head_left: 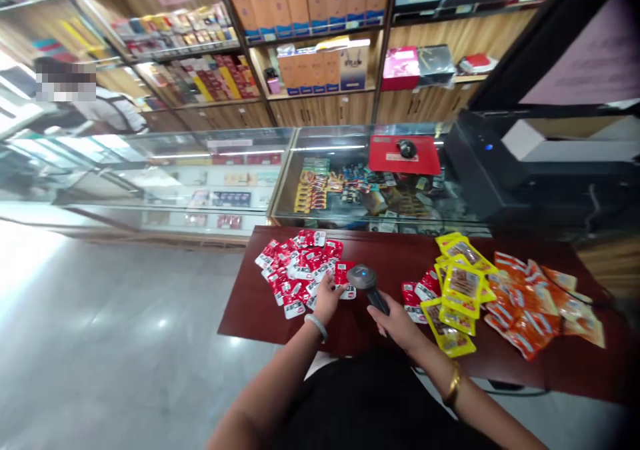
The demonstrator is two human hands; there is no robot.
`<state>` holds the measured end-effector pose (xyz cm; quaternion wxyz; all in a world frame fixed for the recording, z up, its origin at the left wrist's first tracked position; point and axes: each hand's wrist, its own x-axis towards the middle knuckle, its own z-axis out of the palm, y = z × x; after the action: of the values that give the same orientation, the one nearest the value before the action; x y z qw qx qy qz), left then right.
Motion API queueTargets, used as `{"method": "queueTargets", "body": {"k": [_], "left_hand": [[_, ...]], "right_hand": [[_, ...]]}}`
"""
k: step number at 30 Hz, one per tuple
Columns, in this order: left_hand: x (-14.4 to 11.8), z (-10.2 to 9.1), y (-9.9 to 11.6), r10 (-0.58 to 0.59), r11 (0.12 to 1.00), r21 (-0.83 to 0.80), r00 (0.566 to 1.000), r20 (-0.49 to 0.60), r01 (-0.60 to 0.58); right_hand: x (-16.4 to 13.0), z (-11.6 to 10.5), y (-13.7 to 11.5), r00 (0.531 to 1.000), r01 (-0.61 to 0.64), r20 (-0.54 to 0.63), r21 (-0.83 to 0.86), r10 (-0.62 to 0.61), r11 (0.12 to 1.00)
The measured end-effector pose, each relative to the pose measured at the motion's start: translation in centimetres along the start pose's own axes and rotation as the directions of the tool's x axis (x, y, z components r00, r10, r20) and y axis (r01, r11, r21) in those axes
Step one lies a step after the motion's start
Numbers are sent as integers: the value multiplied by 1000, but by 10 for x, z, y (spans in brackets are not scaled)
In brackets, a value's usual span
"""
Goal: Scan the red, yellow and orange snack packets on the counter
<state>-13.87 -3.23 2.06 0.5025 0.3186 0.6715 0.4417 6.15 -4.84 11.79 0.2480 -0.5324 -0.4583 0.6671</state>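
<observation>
My right hand (399, 321) is wrapped round the handle of a dark barcode scanner (364, 279), its head tilted toward the left. In front of that head, a small red and white snack packet (345, 272) is pinched by my left hand (329, 298). Left of this hand spreads a pile of similar red and white packets (295, 267) on the dark red table (245, 303). A few more red packets (411, 295) lie to the right of the scanner, partly under yellow snack packets (463, 287).
Orange snack packets (525, 300) lie at the table's right. Behind the table stands a glass display counter (330, 147) bearing a red mat (380, 163) with a mouse (406, 148). A dark machine (490, 170) stands at right. A person (107, 107) is far left, near shelves.
</observation>
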Motion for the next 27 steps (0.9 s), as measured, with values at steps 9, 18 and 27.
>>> {"method": "queueTargets", "body": {"k": [9,18,27], "left_hand": [[-18,-70,-15,-29,1000,5,980,-194,30],[-9,-93,-8,-86,993,-100,949,-303,58],[3,-105,25,74,784,570,876,-476,244]], "right_hand": [[33,78,-10,980,9,197,-75,6,997],[29,85,-12,975,-6,220,-105,29,994],[34,73,-26,979,65,195,-31,-58,997]]}}
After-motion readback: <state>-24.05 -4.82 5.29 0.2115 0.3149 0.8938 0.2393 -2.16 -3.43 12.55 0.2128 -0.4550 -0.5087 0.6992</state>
